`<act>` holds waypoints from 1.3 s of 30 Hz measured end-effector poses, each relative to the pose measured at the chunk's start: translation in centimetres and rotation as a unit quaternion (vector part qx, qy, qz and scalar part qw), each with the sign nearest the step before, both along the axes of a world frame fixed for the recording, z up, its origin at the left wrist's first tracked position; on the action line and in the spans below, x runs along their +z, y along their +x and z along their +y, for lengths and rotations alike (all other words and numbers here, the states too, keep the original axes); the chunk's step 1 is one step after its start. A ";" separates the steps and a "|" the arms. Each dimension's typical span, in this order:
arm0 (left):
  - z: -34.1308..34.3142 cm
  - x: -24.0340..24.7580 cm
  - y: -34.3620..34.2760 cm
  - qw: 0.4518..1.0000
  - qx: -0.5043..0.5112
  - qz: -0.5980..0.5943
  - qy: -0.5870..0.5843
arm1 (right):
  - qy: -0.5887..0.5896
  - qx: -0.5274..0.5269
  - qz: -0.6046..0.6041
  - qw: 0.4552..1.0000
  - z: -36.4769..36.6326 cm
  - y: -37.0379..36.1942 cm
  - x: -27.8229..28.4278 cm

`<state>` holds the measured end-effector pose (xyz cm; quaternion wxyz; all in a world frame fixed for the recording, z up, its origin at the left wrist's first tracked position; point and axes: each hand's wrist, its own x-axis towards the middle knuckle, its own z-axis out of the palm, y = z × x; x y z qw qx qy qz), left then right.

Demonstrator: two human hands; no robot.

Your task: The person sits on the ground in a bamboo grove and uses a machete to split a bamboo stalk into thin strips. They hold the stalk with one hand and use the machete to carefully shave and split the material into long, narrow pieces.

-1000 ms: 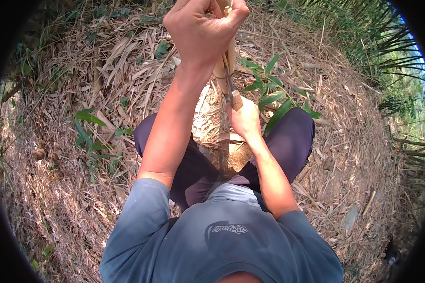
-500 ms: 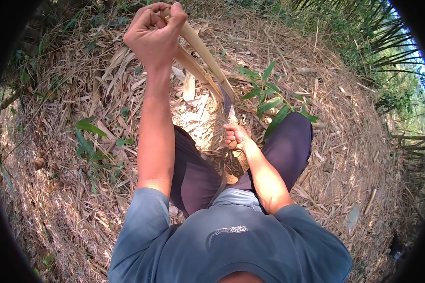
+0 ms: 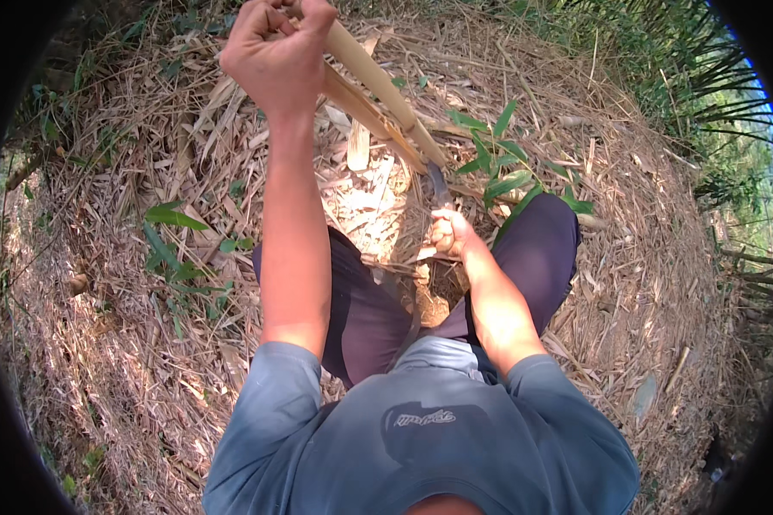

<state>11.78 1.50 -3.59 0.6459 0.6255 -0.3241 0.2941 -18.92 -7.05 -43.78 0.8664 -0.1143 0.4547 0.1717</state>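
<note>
My left hand, raised at the top of the view, is closed around the upper end of a split bamboo pole. The pole slants down to the right, parted lengthwise into two pale strips with a gap between them. Lower down, my right hand grips a knife with its fingers wrapped round the handle. The knife's dark blade points upward and meets the lower end of the bamboo. Whether the blade sits inside the split or against its side is hard to tell.
Dry bamboo leaves and husks cover the ground. A green leafy sprig lies beyond my right knee, and more green leaves grow at left. A pale wood piece lies under the bamboo. Shrubs stand at the upper right.
My right hand and the knife have shifted a little up and to the right. The bamboo's lower end has moved right as well. My left hand is slightly higher, still holding the upper end.
</note>
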 end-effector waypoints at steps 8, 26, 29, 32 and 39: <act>8.1 -2.5 5.7 0.973 0.152 0.168 -0.045 | -0.214 -0.030 0.102 0.971 3.6 0.2 2.6; 45.0 -22.0 3.0 0.771 -0.007 0.597 0.220 | -0.338 0.044 0.165 0.926 4.6 1.2 1.1; 43.2 -20.5 2.5 0.745 -0.003 0.574 0.339 | -0.349 0.056 0.186 0.917 4.2 0.9 0.9; 41.6 -19.6 2.6 0.743 -0.004 0.510 0.434 | -0.358 0.092 0.209 0.905 3.4 0.7 0.0; 45.3 -22.8 2.2 0.721 -0.080 0.462 0.511 | -0.419 0.117 0.252 0.865 4.4 2.0 3.6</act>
